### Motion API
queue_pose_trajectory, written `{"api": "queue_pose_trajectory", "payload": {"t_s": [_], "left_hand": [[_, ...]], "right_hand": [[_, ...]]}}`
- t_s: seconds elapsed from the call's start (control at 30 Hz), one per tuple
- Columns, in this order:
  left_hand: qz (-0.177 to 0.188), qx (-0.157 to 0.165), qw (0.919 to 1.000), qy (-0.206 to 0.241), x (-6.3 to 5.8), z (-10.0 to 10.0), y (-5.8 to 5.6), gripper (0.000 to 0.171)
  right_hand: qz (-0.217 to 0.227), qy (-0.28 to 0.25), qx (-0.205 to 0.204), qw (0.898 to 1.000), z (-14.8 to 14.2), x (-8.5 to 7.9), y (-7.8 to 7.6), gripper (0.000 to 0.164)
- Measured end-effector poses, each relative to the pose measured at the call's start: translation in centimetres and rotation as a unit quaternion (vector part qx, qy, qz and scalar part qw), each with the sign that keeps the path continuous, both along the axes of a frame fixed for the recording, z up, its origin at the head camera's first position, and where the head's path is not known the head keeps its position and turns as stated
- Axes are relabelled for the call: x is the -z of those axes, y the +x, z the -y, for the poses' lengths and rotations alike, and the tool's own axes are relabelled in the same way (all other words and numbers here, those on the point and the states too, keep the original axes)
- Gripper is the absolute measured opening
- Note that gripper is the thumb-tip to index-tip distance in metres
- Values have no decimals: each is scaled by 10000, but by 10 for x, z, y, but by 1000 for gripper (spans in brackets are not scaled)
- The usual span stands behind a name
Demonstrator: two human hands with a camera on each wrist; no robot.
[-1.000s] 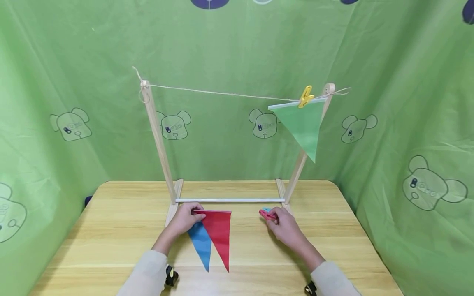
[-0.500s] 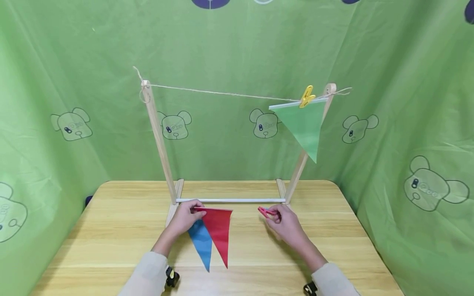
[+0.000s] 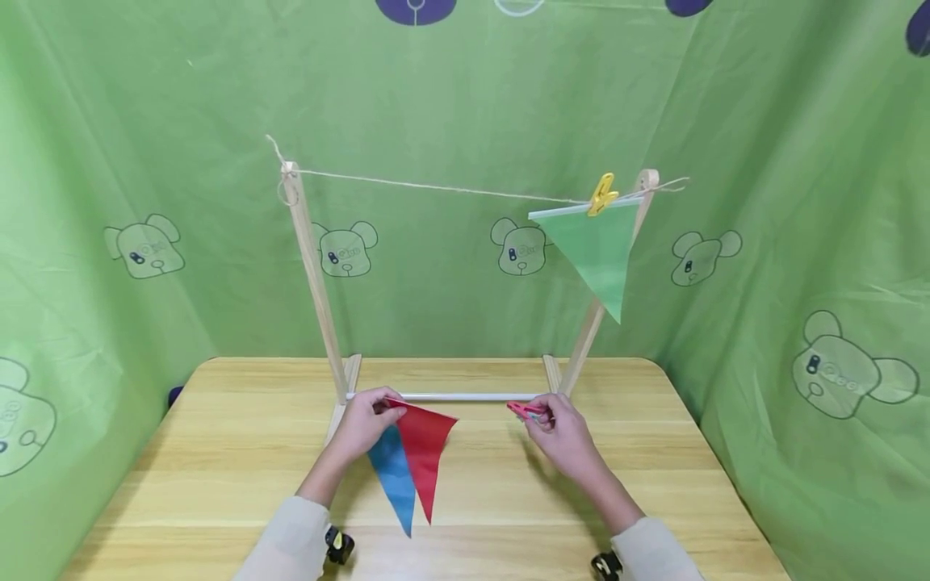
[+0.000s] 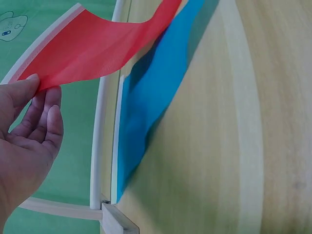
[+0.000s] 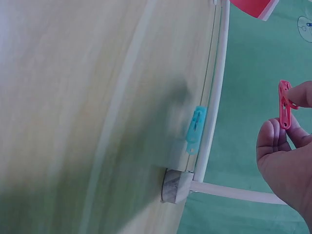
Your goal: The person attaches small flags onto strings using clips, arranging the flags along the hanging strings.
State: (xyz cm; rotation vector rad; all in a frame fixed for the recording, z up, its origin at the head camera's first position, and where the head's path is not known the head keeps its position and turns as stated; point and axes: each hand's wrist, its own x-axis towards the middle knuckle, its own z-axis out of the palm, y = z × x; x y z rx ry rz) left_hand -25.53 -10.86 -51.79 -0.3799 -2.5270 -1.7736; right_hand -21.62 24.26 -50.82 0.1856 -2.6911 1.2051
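Observation:
My left hand point(image 3: 366, 425) pinches a red pennant point(image 3: 427, 444) by the left corner of its white-edged top, between thumb and fingers. The red cloth hangs above the table and partly covers a blue pennant point(image 3: 392, 476), which lies on the wood in the left wrist view. Over on the right, my right hand point(image 3: 565, 438) holds a pinkish-red clothespin point(image 5: 284, 107) between thumb and fingers. Below that hand a light-blue clothespin point(image 5: 196, 130) rests on the table, mostly hidden in the head view. A green pennant point(image 3: 599, 254) hangs from the string point(image 3: 436, 189) under a yellow clothespin point(image 3: 602, 194).
A wooden frame has a left post point(image 3: 314, 278) and a right post point(image 3: 587, 339), joined low down by a white rod point(image 3: 465, 396). The string runs between the post tops. Green curtain point(image 3: 436, 89) surrounds the back and sides of the table point(image 3: 240, 452).
The red pennant has lifted at my left hand and tilted, its tip swinging left. My right hand has raised the red clothespin slightly and turned it. The blue pennant stays put.

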Motion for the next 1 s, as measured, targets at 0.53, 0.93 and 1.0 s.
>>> {"api": "queue_pose_trajectory", "payload": {"t_s": [0.53, 0.93, 1.0], "left_hand": [[-124, -240, 9993, 266, -11, -4, 1, 8], [-317, -361, 9975, 523, -31, -12, 0, 10], [-288, -383, 9970, 610, -33, -13, 0, 11]], "right_hand": [[-57, -241, -27, 9997, -2, -16, -2, 28], [-687, -400, -40, 9968, 3, -34, -5, 30], [-783, -404, -66, 9961, 4, -38, -6, 30]]}}
